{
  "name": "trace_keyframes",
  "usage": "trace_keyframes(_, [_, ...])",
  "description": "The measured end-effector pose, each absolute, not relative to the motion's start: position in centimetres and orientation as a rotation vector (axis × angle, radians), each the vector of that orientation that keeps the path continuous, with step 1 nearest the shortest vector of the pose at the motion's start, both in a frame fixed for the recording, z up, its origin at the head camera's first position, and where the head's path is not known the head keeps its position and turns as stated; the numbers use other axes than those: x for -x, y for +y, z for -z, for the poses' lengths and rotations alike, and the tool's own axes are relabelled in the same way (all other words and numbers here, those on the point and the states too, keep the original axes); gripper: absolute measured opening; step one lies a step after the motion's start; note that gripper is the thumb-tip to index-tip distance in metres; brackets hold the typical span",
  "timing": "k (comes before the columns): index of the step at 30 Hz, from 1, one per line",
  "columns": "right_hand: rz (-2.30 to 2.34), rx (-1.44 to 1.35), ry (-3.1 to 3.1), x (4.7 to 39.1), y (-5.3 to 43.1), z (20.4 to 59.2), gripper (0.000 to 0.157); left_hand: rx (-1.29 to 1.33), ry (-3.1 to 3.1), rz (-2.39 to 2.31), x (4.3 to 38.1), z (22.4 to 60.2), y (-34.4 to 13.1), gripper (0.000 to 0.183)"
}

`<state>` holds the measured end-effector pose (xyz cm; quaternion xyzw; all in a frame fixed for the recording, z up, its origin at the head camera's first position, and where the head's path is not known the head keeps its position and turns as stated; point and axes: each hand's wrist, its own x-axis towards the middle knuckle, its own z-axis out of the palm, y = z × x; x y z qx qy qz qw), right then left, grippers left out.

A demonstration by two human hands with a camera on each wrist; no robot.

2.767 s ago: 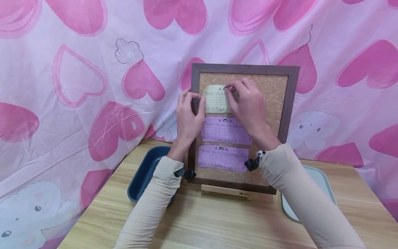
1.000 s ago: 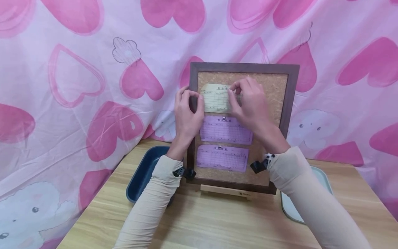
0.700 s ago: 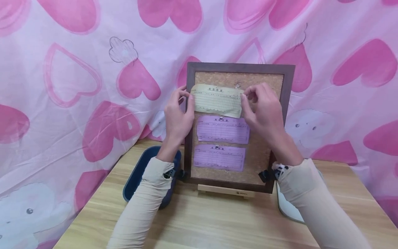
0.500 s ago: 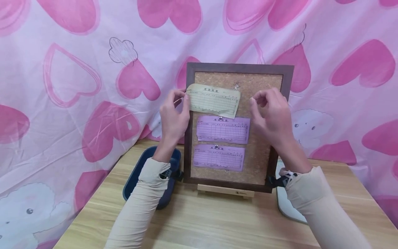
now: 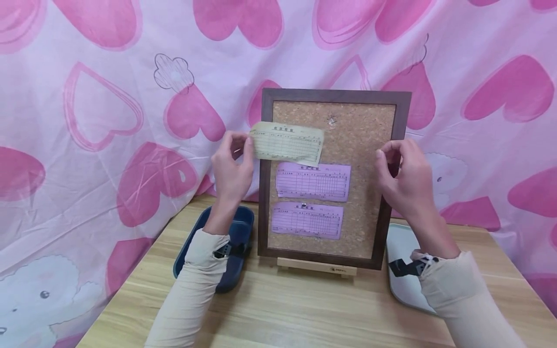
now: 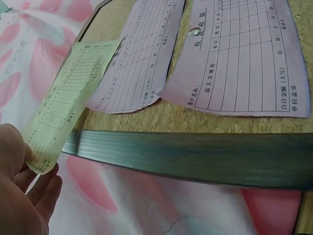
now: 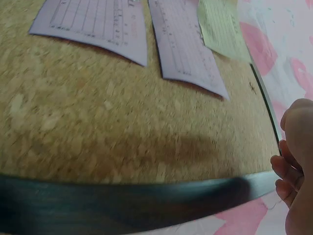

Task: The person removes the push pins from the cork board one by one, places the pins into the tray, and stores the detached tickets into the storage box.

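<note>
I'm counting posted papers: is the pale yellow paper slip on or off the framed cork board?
Off: the left hand pinches the pale yellow paper slip, apparently unpinned, by one end, out past the brown frame.

Before me hangs a pale pink cloth (image 5: 243,67), covering all I see behind and beside the bench (image 5: 313,309). Big pink hearts (image 5: 158,183) are printed over it, some solid, some in outline, along with a sketched flower (image 5: 174,72) and white fluffy animals (image 5: 48,280). Soft creases and folds run through the fabric. My bench has a light wood-grain top, and the light falls soft and fairly even, leaving faint shadows on the wood.
</note>
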<state>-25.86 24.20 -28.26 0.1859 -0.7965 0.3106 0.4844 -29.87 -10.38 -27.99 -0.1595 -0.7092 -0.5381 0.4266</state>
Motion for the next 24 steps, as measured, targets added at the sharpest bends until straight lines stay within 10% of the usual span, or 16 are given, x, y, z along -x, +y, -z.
trace_keyframes(24, [-0.828, -0.291, -1.959, 22.4, 28.7, 33.4, 0.015, 0.349, -1.689, 1.501, 28.0, 30.1, -15.0, 0.023])
